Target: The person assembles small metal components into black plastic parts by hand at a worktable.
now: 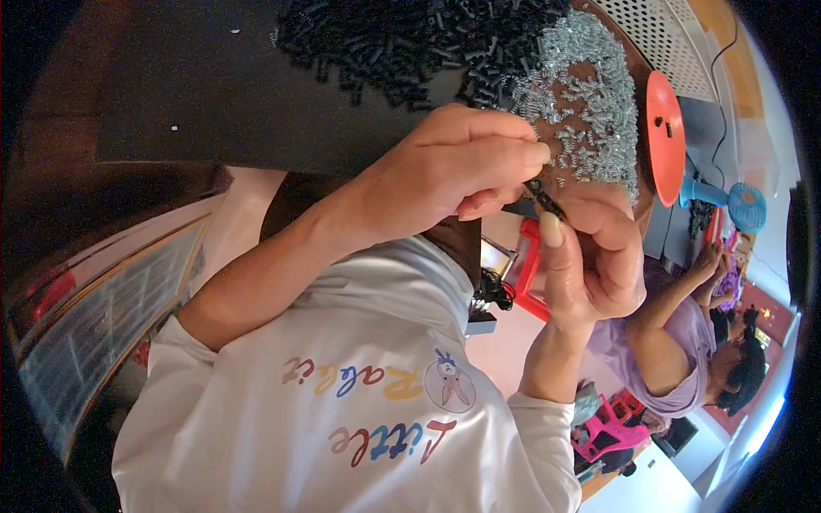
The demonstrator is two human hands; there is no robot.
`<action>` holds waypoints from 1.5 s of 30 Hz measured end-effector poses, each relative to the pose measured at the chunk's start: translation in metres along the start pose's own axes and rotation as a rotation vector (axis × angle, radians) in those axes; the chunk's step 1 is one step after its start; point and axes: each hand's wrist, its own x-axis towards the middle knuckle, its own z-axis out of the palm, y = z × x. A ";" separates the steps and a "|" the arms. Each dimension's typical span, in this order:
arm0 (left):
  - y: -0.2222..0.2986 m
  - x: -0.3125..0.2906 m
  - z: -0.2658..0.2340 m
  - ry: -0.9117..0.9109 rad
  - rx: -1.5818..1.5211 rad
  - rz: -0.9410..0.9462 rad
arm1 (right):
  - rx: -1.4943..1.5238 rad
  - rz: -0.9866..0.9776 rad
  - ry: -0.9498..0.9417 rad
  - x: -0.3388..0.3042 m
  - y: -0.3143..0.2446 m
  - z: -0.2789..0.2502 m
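In front of my chest, my two hands meet near the table's edge. My right hand point(599, 256) is closed in a pinch, with a small, narrow black part point(545, 198) between thumb and forefinger. From the left, my left hand point(453, 162) reaches over to the part's upper end. Its thumb and fingertips are pressed together, and whatever they hold is hidden. Just beyond my fingers lies a spread of small silvery coil springs point(599, 103). To their left is a large heap of short black plastic pieces point(376, 51).
A red plate point(663, 137) holding a few black bits stands right of the springs, with a small blue fan point(746, 208) beyond it. The dark tabletop point(197, 94) stretches left. At the right, another person in a purple top point(667, 342) sits near a pink stool point(611, 432).
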 end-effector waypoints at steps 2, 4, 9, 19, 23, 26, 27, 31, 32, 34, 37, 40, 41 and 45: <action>-0.001 0.000 0.000 -0.001 -0.003 0.001 | -0.039 -0.014 -0.029 0.000 -0.001 -0.003; -0.001 0.000 0.000 -0.006 -0.007 0.001 | -0.082 -0.026 -0.056 0.000 -0.001 -0.004; 0.003 -0.002 0.005 0.003 0.017 -0.035 | -0.122 -0.064 -0.035 -0.004 -0.002 -0.004; 0.003 -0.004 0.002 -0.014 0.046 -0.016 | -0.196 -0.052 -0.064 -0.002 -0.009 -0.002; 0.001 -0.003 0.002 -0.005 0.052 -0.015 | -0.236 -0.092 -0.092 -0.002 -0.009 -0.004; 0.003 -0.003 0.001 -0.017 0.033 -0.032 | -0.249 -0.103 -0.093 -0.003 -0.009 -0.002; 0.004 -0.003 0.000 -0.030 0.022 -0.055 | -0.259 -0.108 -0.094 -0.003 -0.009 -0.001; 0.002 -0.002 0.000 -0.046 -0.028 -0.059 | -0.273 -0.119 -0.102 -0.002 -0.010 -0.001; 0.003 -0.002 0.001 -0.039 -0.023 -0.064 | -0.289 -0.094 -0.128 -0.001 -0.012 -0.002; 0.002 -0.003 0.001 -0.033 -0.019 -0.068 | -0.305 -0.069 -0.155 -0.001 -0.010 -0.001; 0.000 -0.004 0.000 -0.079 -0.021 -0.038 | -0.195 -0.110 -0.058 -0.004 -0.001 0.003; -0.002 -0.004 0.001 -0.096 0.023 -0.018 | 0.031 -0.039 -0.063 -0.001 0.003 0.000; -0.004 -0.003 0.001 -0.116 0.037 0.016 | 0.121 -0.044 -0.071 0.003 0.007 -0.002; -0.004 0.000 0.000 -0.128 0.091 0.035 | 0.209 0.225 -0.184 0.017 -0.003 -0.008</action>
